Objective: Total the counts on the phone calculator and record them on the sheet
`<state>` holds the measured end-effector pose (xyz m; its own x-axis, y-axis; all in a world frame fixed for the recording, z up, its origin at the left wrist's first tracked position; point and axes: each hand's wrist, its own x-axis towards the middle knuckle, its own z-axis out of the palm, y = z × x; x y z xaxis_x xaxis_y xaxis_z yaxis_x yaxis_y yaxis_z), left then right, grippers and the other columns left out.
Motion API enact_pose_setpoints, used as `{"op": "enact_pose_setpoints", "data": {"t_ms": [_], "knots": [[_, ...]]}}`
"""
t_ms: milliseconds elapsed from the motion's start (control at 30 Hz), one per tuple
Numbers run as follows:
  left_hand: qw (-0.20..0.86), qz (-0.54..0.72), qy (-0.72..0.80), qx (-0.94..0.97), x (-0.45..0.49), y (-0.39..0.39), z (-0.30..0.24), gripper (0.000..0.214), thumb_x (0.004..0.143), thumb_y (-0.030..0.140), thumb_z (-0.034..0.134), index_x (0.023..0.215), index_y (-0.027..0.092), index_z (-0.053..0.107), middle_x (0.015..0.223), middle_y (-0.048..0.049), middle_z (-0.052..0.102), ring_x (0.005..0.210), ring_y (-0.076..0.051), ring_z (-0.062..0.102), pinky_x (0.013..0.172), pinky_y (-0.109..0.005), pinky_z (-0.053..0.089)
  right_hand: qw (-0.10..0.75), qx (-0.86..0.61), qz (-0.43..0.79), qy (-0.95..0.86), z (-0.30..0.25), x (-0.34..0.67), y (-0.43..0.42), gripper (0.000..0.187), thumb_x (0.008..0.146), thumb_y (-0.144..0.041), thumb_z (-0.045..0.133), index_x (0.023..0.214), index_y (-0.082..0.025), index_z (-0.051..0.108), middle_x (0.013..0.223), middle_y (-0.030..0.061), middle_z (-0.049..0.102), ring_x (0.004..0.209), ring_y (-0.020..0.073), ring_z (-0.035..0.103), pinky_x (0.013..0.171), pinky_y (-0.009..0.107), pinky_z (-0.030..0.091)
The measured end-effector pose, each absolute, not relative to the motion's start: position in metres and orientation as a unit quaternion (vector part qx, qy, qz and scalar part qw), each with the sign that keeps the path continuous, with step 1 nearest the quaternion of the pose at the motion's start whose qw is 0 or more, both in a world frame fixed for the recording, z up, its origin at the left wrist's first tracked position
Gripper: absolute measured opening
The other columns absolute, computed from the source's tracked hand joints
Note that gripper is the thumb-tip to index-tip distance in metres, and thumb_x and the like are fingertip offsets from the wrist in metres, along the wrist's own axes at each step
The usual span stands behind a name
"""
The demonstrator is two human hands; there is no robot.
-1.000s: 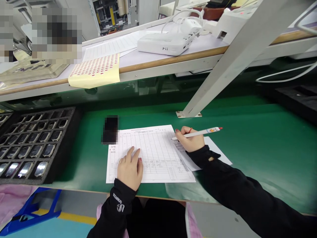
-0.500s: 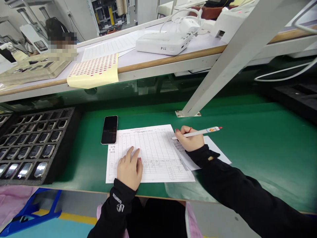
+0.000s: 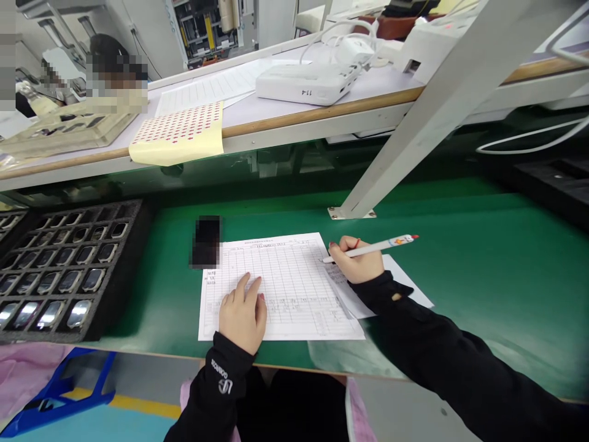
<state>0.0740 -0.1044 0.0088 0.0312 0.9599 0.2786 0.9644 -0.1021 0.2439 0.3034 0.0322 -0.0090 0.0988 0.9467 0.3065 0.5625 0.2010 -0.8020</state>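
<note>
A printed form [image 3: 285, 276] with a ruled grid and some handwriting lies on the green bench top. My left hand [image 3: 242, 312] rests flat on its lower left part, fingers spread. In my right hand [image 3: 359, 261] is a white pen [image 3: 389, 244] with a red end and a small coloured pattern, gripped between thumb and fingers. The pen's tip is at the form's right edge, close to a second sheet [image 3: 400, 279] that lies partly under the form and my right wrist. A dark phone [image 3: 207, 241], blurred over, touches the form's upper left corner.
A black foam tray [image 3: 108, 294] with rows of framed glassy parts stands at the left. A slanted white post [image 3: 405, 123] is bolted to the bench. The shelf above holds a white box [image 3: 304, 83], cables and a yellow sticker sheet [image 3: 179, 135]. A person [image 3: 113, 61] sits beyond it.
The whole view has shifted slightly, moving things a little to the right. Both hands keep their places on the papers, and the pen stays at the form's right edge.
</note>
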Motion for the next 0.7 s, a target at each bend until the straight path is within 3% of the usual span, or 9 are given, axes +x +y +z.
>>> {"op": "enact_pose_setpoints", "data": {"t_ms": [267,700], "knots": [[-0.038,-0.225,-0.639,-0.735,0.0732,-0.1059,0.0089,0.031,0.09,0.022,0.047,0.118,0.025,0.06,0.128,-0.0035,0.059,0.093,-0.02,0.063,0.078,-0.037,0.051,0.432,-0.585,0.215,-0.652,-0.0136,0.3066,0.0334,0.037,0.071,-0.029,0.055,0.05,-0.023,0.025,0.045,-0.0049,0.027,0.046,0.0113,0.03,0.047,0.027,0.028],[-0.083,-0.236,-0.597,-0.762,0.0739,-0.1066,0.0146,0.028,0.088,0.021,0.049,0.109,0.028,0.065,0.124,0.0006,0.063,0.087,-0.018,0.063,0.074,-0.036,0.049,0.427,-0.585,0.214,-0.656,-0.0152,0.3067,0.0346,0.037,0.071,-0.03,0.054,0.05,-0.023,0.024,0.045,-0.0052,0.026,0.046,0.0106,0.028,0.047,0.028,0.027]]}}
